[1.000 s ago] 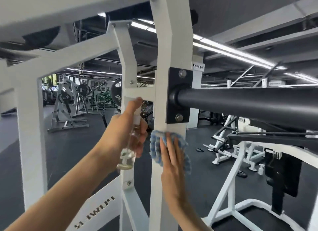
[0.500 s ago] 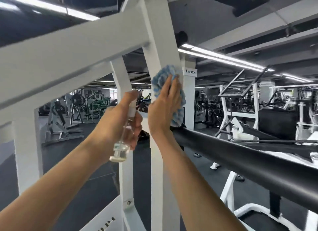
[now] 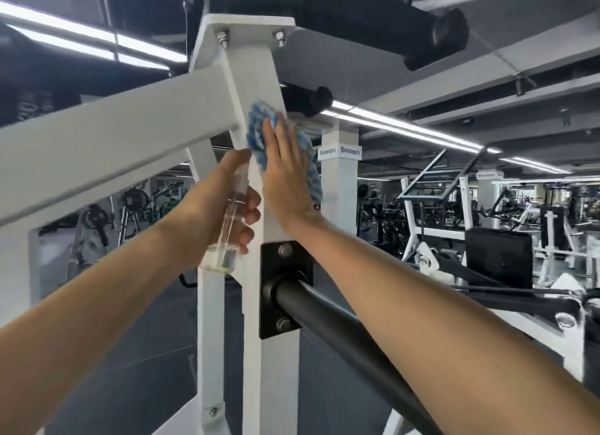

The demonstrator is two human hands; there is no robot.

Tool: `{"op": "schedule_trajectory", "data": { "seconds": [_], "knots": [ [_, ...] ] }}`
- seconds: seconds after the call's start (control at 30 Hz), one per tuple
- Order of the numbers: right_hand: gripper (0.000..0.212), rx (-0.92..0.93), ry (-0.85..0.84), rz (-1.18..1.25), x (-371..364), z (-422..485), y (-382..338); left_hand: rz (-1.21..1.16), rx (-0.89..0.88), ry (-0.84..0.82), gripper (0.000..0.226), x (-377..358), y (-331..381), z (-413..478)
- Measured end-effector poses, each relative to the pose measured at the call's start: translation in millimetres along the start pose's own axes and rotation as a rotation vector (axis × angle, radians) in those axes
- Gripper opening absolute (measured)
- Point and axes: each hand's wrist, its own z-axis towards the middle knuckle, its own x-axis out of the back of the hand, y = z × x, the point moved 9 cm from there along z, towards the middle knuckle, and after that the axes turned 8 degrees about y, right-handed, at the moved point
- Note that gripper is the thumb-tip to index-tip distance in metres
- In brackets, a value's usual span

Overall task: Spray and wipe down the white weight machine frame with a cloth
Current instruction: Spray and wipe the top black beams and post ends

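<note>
The white weight machine frame (image 3: 253,74) rises in front of me as an upright post with a slanted beam joining it from the left. My right hand (image 3: 287,171) presses a blue and white cloth (image 3: 259,123) flat against the upper post, fingers straight. My left hand (image 3: 220,207) grips a clear spray bottle (image 3: 229,227) just left of the post, with the forefinger on the nozzle. A little liquid sits at the bottle's bottom.
A thick black bar (image 3: 350,334) runs from a black bolted plate (image 3: 285,288) on the post toward the lower right, under my right forearm. Black rollers (image 3: 435,38) hang overhead. More white gym machines (image 3: 431,207) stand at the right and in the background.
My right hand has slid the cloth up the post, from below the black plate to near the top joint. My view has tilted upward. The left hand has kept hold of the bottle.
</note>
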Motion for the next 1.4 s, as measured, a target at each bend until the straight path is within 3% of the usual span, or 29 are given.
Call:
{"op": "schedule_trajectory", "data": {
  "seconds": [0.27, 0.5, 0.67, 0.8, 0.9, 0.97, 1.1, 1.23, 1.3, 1.4],
  "knots": [
    [0.069, 0.266, -0.312, 0.04, 12.1, -3.0, 6.5, -0.008, -0.108, 0.178, 0.066, -30.5, 45.1, -5.6],
    [0.064, 0.352, -0.245, 0.096, 20.3, 93.1, -13.4, 0.092, -0.146, 0.294, 0.06, -35.7, 78.8, -5.4],
    [0.067, 0.57, 0.083, 0.209, 26.5, 18.6, -1.7, 0.145, -0.15, 0.378, 0.059, -31.7, 89.8, -5.7],
    [0.067, 0.782, -0.098, 0.168, 10.9, -55.8, 22.4, 0.104, -0.11, 0.415, 0.057, -26.5, 86.5, -1.5],
    [0.056, 0.977, -0.089, 0.172, 18.2, -39.6, 17.8, 0.136, -0.091, 0.462, 0.058, -33.0, 86.8, 5.8],
    [0.057, 0.916, 0.004, 0.201, 26.3, -0.3, 10.0, 0.154, -0.123, 0.519, 0.057, -39.6, 94.7, 10.0],
    [0.055, 0.542, 0.037, 0.337, 27.7, 67.7, 4.1, 0.144, -0.187, 0.629, 0.057, -54.2, 100.2, 15.0],
    [0.053, 0.742, 0.043, 0.379, 42.2, 65.5, 6.8, 0.153, -0.232, 0.763, 0.054, -54.4, 111.1, 8.3],
    [0.041, 0.684, 0.075, 0.505, 63.6, 96.5, 21.9, 0.19, -0.25, 0.831, 0.056, -49.1, 122.0, 2.6],
    [0.04, 0.55, 0.387, 0.584, 106.7, 164.1, 15.5, 0.216, -0.254, 0.879, 0.056, -45.8, 133.2, 0.1]
  ]
}}
